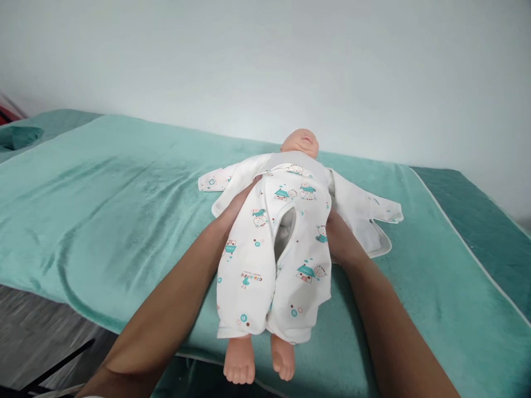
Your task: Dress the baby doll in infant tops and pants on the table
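A baby doll [301,142] lies on its back, head toward the wall, its bare feet pointing at me. White printed baby trousers [307,237] cover its legs and reach up over the belly, with an opening at the crotch. Beneath the doll a white baby jacket [352,207] is spread, its sleeves stretched out to both sides. My left hand [249,190] is at the left side of the trousers' waist, its fingers hidden by the cloth. At the right hip is my right hand [335,226], pressed close to the trousers; its fingers are hidden behind them.
A green velvety cover [103,221] with wrinkles lies over the bed, its front edge just below the doll's feet. Behind stands a pale wall [207,66]. Darker green cloth [477,221] shows at the right. A thin black bar [62,365] is at the lower left, above the grey floor.
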`<state>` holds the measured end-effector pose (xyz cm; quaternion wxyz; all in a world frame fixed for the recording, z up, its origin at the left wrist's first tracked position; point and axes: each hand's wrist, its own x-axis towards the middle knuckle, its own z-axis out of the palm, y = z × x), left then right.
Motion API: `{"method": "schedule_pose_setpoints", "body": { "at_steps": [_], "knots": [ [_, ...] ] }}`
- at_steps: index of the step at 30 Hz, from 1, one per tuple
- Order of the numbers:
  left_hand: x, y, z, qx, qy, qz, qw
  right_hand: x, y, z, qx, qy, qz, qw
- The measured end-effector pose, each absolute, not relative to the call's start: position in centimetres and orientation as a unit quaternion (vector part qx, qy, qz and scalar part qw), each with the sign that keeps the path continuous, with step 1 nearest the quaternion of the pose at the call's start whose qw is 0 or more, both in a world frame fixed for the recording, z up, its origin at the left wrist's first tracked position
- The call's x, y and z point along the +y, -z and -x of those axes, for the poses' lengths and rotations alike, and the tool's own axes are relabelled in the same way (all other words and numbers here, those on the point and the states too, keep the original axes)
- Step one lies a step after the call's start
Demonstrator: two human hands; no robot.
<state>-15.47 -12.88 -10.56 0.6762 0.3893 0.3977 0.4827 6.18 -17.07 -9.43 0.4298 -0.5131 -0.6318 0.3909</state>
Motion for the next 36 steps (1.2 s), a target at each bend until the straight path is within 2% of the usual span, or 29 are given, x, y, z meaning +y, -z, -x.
{"method": "schedule_pose_setpoints", "body": {
  "at_steps": [5, 11, 14, 23, 29, 36],
  "knots": [
    [-13.0, 10.3, 15.7, 0.403, -0.480, -0.391, 0.674, -17.5, 10.0, -6.6, -0.591, -0.426, 0.543, 0.417],
    [-13.0, 9.9, 16.0, 0.377, -0.462, -0.352, 0.722, -17.2, 9.9, -6.6, -0.573, -0.400, 0.547, 0.460],
    [-12.9, 10.1, 15.9, 0.376, -0.476, -0.357, 0.710, -17.1, 10.0, -6.6, -0.566, -0.373, 0.567, 0.467],
    [-13.0, 10.4, 16.3, 0.374, -0.469, -0.356, 0.716, -17.0, 8.6, -7.0, -0.637, -0.297, 0.571, 0.424],
    [-12.4, 10.7, 16.8, 0.360, -0.471, -0.409, 0.694, -17.0, 8.6, -7.1, -0.593, -0.368, 0.559, 0.447],
    [-12.7, 10.8, 16.8, 0.369, -0.484, -0.406, 0.682, -16.0, 11.1, -7.8, -0.479, -0.467, 0.565, 0.484]
  ]
}}
